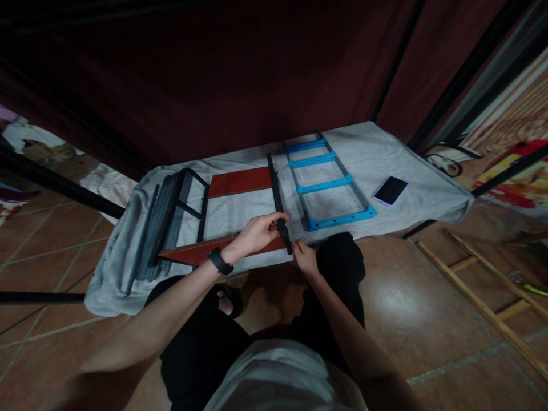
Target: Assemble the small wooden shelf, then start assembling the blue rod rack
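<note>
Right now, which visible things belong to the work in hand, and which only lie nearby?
Apparently work:
- black bar, at left hand and right hand
- red-brown panels
- probably gray tubes, blue-runged frame

Apparently lying about:
- smartphone
- wooden ladder

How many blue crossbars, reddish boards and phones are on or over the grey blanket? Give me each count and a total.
Blue crossbars: 4
Reddish boards: 2
Phone: 1
Total: 7

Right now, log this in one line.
left hand: on black bar's near end | right hand: same end | blue-runged frame: right of bar, on grey cloth | phone: right of frame
</note>
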`<state>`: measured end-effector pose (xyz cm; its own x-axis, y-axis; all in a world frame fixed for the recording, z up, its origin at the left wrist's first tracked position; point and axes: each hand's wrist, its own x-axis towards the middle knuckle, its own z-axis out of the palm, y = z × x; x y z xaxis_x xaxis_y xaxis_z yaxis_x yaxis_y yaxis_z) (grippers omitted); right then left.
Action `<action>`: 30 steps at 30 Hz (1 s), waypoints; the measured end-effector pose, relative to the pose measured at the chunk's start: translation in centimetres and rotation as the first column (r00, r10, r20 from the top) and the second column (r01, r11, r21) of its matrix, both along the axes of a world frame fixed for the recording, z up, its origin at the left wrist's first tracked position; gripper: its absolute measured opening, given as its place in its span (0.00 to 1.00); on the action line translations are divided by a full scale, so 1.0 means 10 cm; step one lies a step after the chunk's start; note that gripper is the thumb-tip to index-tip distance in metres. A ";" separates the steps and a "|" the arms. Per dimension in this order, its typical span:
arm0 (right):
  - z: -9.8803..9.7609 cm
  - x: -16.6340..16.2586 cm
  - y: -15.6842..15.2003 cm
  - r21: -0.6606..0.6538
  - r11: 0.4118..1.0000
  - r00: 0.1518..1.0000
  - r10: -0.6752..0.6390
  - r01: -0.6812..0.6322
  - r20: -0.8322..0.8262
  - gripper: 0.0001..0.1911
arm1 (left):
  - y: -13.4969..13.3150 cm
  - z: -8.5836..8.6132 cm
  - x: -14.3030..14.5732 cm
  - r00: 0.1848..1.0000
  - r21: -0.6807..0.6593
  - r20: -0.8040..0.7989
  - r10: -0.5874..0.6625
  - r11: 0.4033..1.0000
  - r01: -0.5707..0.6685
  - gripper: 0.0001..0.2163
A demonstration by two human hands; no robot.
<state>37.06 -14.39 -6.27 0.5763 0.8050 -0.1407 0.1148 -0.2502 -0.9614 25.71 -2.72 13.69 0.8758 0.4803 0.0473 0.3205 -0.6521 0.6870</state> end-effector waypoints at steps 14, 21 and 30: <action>0.04 0.01 0.02 0.086 0.996 0.999 0.014 -0.010 -0.047 0.15 | 0.01 -0.03 0.00 0.998 0.043 -0.066 -0.017 0.999 0.019 0.20; 0.01 -0.01 0.00 0.057 0.998 1.000 -0.006 0.008 -0.028 0.23 | -0.02 0.04 0.01 0.994 0.090 -0.105 -0.013 0.996 0.023 0.22; -0.03 0.03 0.05 0.077 0.997 0.999 -0.008 0.005 0.038 0.21 | -0.01 -0.01 0.00 0.995 0.117 -0.097 -0.026 0.992 0.038 0.23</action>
<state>37.35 -13.86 -6.61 0.5857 0.8085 -0.0566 0.1504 -0.1770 -0.9727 25.67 -2.80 13.57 0.8938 0.4481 0.0177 0.3586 -0.7379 0.5719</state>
